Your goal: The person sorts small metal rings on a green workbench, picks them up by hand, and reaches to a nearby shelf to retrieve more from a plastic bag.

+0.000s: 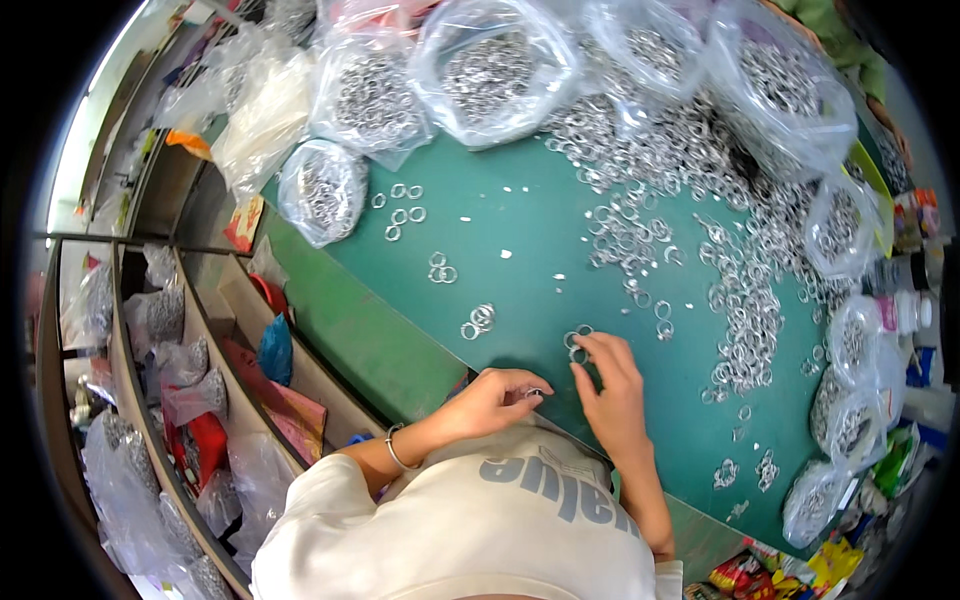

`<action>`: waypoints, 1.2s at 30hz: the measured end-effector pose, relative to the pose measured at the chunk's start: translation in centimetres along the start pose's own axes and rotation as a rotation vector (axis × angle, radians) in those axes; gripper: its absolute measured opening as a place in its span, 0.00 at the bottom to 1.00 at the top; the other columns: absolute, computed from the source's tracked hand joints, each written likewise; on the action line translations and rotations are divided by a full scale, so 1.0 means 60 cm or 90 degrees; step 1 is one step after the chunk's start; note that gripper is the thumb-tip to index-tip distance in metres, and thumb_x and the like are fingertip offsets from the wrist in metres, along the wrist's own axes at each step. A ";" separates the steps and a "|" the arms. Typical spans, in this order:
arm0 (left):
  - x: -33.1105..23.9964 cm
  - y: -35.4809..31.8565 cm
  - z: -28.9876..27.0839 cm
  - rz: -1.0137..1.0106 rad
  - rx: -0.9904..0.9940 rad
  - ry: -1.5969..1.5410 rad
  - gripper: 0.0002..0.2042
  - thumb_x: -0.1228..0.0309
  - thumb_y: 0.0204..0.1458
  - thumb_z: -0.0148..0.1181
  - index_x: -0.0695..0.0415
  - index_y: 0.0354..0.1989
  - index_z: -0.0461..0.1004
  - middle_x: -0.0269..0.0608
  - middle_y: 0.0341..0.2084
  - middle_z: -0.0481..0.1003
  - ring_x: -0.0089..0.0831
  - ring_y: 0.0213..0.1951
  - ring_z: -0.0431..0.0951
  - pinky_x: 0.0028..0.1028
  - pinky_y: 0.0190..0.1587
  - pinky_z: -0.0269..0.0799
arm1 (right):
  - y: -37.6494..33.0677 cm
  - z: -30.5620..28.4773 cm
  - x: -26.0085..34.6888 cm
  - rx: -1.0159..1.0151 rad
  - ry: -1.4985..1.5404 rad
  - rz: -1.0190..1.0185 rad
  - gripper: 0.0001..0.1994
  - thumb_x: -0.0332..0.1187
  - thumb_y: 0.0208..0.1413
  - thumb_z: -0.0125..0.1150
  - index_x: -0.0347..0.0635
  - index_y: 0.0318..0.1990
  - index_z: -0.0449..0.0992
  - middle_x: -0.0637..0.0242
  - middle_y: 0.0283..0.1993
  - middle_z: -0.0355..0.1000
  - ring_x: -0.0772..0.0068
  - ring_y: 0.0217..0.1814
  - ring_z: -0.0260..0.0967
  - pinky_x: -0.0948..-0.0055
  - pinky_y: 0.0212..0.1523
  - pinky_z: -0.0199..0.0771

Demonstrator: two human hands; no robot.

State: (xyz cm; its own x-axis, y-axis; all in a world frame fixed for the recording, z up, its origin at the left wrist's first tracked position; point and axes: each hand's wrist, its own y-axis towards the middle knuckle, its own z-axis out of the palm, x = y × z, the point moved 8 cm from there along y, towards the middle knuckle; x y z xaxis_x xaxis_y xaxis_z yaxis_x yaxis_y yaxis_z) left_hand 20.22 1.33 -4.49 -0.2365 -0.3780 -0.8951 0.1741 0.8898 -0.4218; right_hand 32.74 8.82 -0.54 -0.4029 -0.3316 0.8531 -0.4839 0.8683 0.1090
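Note:
My left hand [503, 396] is closed near the table's front edge, with a small silver metal ring [534, 392] pinched at its fingertips. To its right, my right hand [612, 384] reaches over the green tabletop [520, 230], thumb and forefinger curled on a metal ring [578, 355]. Another ring or two lie right against those fingertips. Left of the hands is a small cluster of rings [481, 319], with a further group [440, 268] beyond it. A large spread of loose rings [745, 340] covers the right side.
Clear plastic bags full of rings [490, 80] line the far edge, and more bags [855, 340] stand along the right. Compartments with bagged parts [165, 315] are at the left. Colourful packets [745, 575] lie at lower right. Another person's green sleeve [835, 35] shows at upper right.

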 end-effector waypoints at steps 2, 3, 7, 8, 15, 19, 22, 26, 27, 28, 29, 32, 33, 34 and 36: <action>0.016 -0.017 -0.031 -0.038 -0.051 -0.057 0.08 0.77 0.55 0.53 0.61 0.41 0.75 0.26 0.18 0.65 0.11 0.21 0.59 0.18 0.22 0.56 | 0.029 0.039 0.035 0.034 -0.065 -0.096 0.16 0.20 0.42 0.61 0.35 0.43 0.72 0.58 0.43 0.68 0.57 0.44 0.65 0.63 0.43 0.65; 0.027 -0.027 -0.045 -0.056 -0.084 -0.096 0.08 0.77 0.55 0.53 0.61 0.41 0.75 0.25 0.18 0.64 0.11 0.21 0.59 0.18 0.22 0.55 | 0.043 0.053 0.047 0.034 -0.079 -0.111 0.16 0.21 0.42 0.62 0.35 0.43 0.72 0.59 0.42 0.67 0.58 0.44 0.64 0.63 0.43 0.64; 0.059 -0.077 -0.124 0.052 -0.473 -0.294 0.08 0.77 0.57 0.52 0.59 0.44 0.74 0.19 0.19 0.61 0.07 0.21 0.56 0.14 0.21 0.46 | 0.095 0.105 0.059 0.056 -0.095 -0.130 0.16 0.20 0.43 0.60 0.34 0.44 0.72 0.58 0.43 0.67 0.57 0.44 0.64 0.62 0.43 0.64; 0.064 -0.080 -0.137 0.085 -0.489 -0.320 0.09 0.78 0.57 0.51 0.60 0.44 0.73 0.21 0.20 0.62 0.09 0.23 0.58 0.14 0.23 0.50 | 0.102 0.117 0.057 0.063 -0.086 -0.130 0.16 0.19 0.43 0.60 0.34 0.44 0.71 0.58 0.43 0.67 0.57 0.44 0.64 0.62 0.43 0.64; 0.094 -0.068 -0.158 0.095 -0.457 -0.384 0.11 0.80 0.58 0.48 0.65 0.48 0.70 0.35 0.30 0.70 0.17 0.25 0.65 0.17 0.29 0.63 | 0.098 0.161 0.049 0.199 -0.047 -0.085 0.15 0.17 0.45 0.57 0.33 0.44 0.71 0.57 0.46 0.67 0.55 0.47 0.65 0.61 0.47 0.65; 0.070 -0.059 -0.168 0.128 -0.429 -0.413 0.14 0.81 0.58 0.46 0.66 0.53 0.66 0.43 0.39 0.72 0.22 0.30 0.71 0.20 0.38 0.70 | 0.087 0.101 0.047 0.052 -0.042 -0.027 0.14 0.15 0.46 0.56 0.35 0.42 0.74 0.58 0.45 0.70 0.62 0.41 0.69 0.71 0.41 0.70; 0.035 -0.034 -0.154 0.124 -0.266 -0.510 0.16 0.81 0.58 0.44 0.66 0.56 0.63 0.48 0.45 0.72 0.30 0.40 0.76 0.27 0.49 0.71 | 0.065 0.098 0.048 0.114 0.080 0.093 0.14 0.15 0.47 0.56 0.35 0.43 0.74 0.59 0.44 0.71 0.69 0.38 0.69 0.75 0.39 0.69; 0.005 -0.009 -0.121 0.109 -0.138 -0.508 0.17 0.81 0.58 0.45 0.66 0.57 0.62 0.51 0.48 0.71 0.33 0.49 0.74 0.30 0.53 0.70 | 0.053 0.081 0.065 0.060 0.117 0.078 0.14 0.15 0.47 0.56 0.35 0.43 0.74 0.60 0.43 0.71 0.72 0.36 0.69 0.78 0.35 0.66; -0.003 -0.007 -0.114 0.117 -0.122 -0.507 0.17 0.81 0.58 0.46 0.67 0.57 0.62 0.51 0.48 0.71 0.33 0.50 0.74 0.30 0.53 0.70 | 0.047 0.077 0.059 0.046 0.129 0.070 0.13 0.16 0.47 0.56 0.34 0.42 0.74 0.60 0.43 0.71 0.73 0.36 0.68 0.78 0.35 0.66; -0.011 -0.002 -0.108 0.126 -0.103 -0.503 0.17 0.81 0.58 0.46 0.67 0.56 0.63 0.51 0.48 0.71 0.34 0.50 0.74 0.30 0.54 0.70 | 0.044 0.070 0.056 0.036 0.136 0.079 0.13 0.16 0.47 0.56 0.34 0.42 0.74 0.60 0.42 0.72 0.73 0.36 0.68 0.78 0.35 0.65; -0.017 0.002 -0.104 0.128 -0.099 -0.492 0.16 0.80 0.58 0.47 0.67 0.56 0.63 0.50 0.46 0.72 0.33 0.49 0.74 0.29 0.53 0.70 | 0.041 0.064 0.054 0.027 0.143 0.088 0.13 0.16 0.47 0.56 0.34 0.42 0.74 0.60 0.42 0.72 0.73 0.36 0.68 0.78 0.35 0.65; -0.038 0.016 -0.092 0.112 -0.070 -0.440 0.16 0.79 0.58 0.49 0.67 0.55 0.64 0.50 0.43 0.74 0.33 0.46 0.76 0.28 0.50 0.72 | 0.029 0.037 0.046 -0.012 0.157 0.103 0.11 0.17 0.48 0.56 0.33 0.41 0.74 0.61 0.40 0.72 0.74 0.36 0.67 0.79 0.35 0.65; -0.040 0.014 -0.087 0.090 -0.055 -0.412 0.16 0.79 0.57 0.50 0.67 0.55 0.65 0.50 0.42 0.75 0.33 0.45 0.76 0.29 0.50 0.72 | 0.023 0.027 0.041 -0.027 0.160 0.105 0.11 0.17 0.48 0.56 0.33 0.41 0.75 0.61 0.39 0.73 0.74 0.35 0.67 0.79 0.35 0.65; -0.047 0.021 -0.080 0.079 -0.031 -0.381 0.16 0.79 0.57 0.50 0.66 0.55 0.65 0.50 0.42 0.75 0.34 0.44 0.77 0.30 0.50 0.72 | 0.014 0.017 0.030 -0.028 0.132 0.100 0.12 0.19 0.48 0.58 0.37 0.43 0.75 0.60 0.41 0.73 0.70 0.36 0.71 0.76 0.34 0.67; -0.058 0.033 -0.063 0.088 0.011 -0.259 0.16 0.77 0.55 0.55 0.65 0.52 0.68 0.45 0.37 0.77 0.28 0.39 0.78 0.28 0.45 0.73 | 0.005 -0.003 0.026 -0.041 0.142 0.099 0.12 0.20 0.49 0.58 0.37 0.42 0.75 0.61 0.41 0.73 0.70 0.36 0.71 0.76 0.34 0.67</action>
State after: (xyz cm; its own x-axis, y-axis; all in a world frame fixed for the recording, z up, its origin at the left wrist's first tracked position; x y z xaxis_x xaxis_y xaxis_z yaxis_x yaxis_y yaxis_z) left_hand 17.80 5.38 -1.65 0.1863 -0.3295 -0.9256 0.1951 0.9357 -0.2938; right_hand 32.13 8.63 0.90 -0.2834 -0.1097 0.9527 -0.3761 0.9266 -0.0051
